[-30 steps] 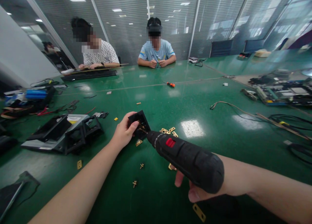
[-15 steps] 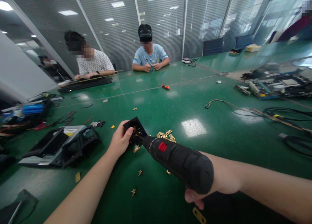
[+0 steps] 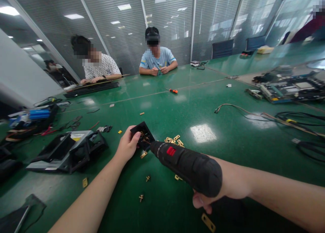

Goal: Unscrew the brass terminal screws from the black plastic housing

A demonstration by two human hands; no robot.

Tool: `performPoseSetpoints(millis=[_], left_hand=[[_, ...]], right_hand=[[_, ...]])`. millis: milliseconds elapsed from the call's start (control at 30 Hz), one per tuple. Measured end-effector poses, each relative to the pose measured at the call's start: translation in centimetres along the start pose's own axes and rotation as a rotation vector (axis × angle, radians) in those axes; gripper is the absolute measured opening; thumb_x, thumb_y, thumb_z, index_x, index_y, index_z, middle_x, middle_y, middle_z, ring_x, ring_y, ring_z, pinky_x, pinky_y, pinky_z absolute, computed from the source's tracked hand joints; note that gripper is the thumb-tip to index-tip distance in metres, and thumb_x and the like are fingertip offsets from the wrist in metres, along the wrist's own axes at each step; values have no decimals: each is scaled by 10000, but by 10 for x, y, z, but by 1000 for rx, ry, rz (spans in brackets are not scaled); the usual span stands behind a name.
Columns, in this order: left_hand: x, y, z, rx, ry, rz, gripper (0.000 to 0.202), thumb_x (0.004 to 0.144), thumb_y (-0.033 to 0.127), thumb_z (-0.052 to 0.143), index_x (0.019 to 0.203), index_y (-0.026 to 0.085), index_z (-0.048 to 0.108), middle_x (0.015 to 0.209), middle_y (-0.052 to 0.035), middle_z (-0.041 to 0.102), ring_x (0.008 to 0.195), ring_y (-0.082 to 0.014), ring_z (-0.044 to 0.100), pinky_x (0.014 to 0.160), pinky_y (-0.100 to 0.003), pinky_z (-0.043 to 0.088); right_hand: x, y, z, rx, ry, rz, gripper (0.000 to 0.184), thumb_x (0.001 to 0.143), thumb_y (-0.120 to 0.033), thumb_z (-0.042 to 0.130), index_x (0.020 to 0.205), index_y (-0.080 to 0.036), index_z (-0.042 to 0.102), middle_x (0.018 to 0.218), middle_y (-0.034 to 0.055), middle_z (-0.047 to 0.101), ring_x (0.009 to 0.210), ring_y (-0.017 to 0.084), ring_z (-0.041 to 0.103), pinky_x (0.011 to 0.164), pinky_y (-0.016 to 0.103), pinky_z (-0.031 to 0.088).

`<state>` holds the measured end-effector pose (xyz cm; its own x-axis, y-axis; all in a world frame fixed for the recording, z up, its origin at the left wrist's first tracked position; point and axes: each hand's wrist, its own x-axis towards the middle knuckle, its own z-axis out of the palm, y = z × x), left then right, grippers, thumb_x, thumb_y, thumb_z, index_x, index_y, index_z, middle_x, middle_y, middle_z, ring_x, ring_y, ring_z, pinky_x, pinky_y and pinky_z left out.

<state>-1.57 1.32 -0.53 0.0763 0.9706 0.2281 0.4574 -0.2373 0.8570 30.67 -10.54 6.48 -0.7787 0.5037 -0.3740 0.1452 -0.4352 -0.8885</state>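
Note:
A small black square housing [image 3: 143,133] with brass-coloured parts inside is held tilted in my left hand [image 3: 129,141], the thumb over its near edge. My right hand [image 3: 203,199] is wrapped round a black cordless drill [image 3: 188,165] with a red switch on top. The drill's nose points into the housing; whether the bit touches a screw cannot be made out. Just behind the drill lies a pile of brass plates [image 3: 175,140] with holes. One brass plate [image 3: 144,154] is under the housing, and another [image 3: 208,223] lies below my right hand. Small brass screws [image 3: 141,197] rest nearer me.
Black and grey frames [image 3: 68,152] lie at left, with a blue pack [image 3: 39,114] and wires behind. An orange screwdriver [image 3: 173,91] is across the green table [image 3: 162,104]. Circuit boards [image 3: 291,87] and cables [image 3: 302,121] are at right. Two people sit opposite.
The view has shifted slightly, so the scene sits a little further right. Both hands keep their hold, with the drill still at the housing.

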Motion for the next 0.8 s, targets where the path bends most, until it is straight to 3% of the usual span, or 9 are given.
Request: performPoseSetpoints(millis=[133,500,800], left_hand=[[0,1,0,0,4,6,426,934,571,586,1140,198,570,772,3,586,575,-175,598,461,-280,515],[-1,2,1,-14,12,0,435,929,579,587,1139,197,571,776,7,576,572,-168,590,460,-280,512],[0,0,-1,-5,-5,5,425,943,580,577,1151,210,572,779,3,581,585,-172,596,466,-274,507]], right_hand=[[0,0,0,-3,-7,-15,421,607,-318,970,867,-127,700,652,-21,639,546,102,608,553,219,526],[6,7,-4,-18,-43,-13,498,580,-374,984,894,-129,685,634,-34,635,552,105,620,551,208,507],[1,1,-1,-3,-20,-11,441,591,-339,980,823,-123,674,680,-11,647,554,107,624,565,227,531]])
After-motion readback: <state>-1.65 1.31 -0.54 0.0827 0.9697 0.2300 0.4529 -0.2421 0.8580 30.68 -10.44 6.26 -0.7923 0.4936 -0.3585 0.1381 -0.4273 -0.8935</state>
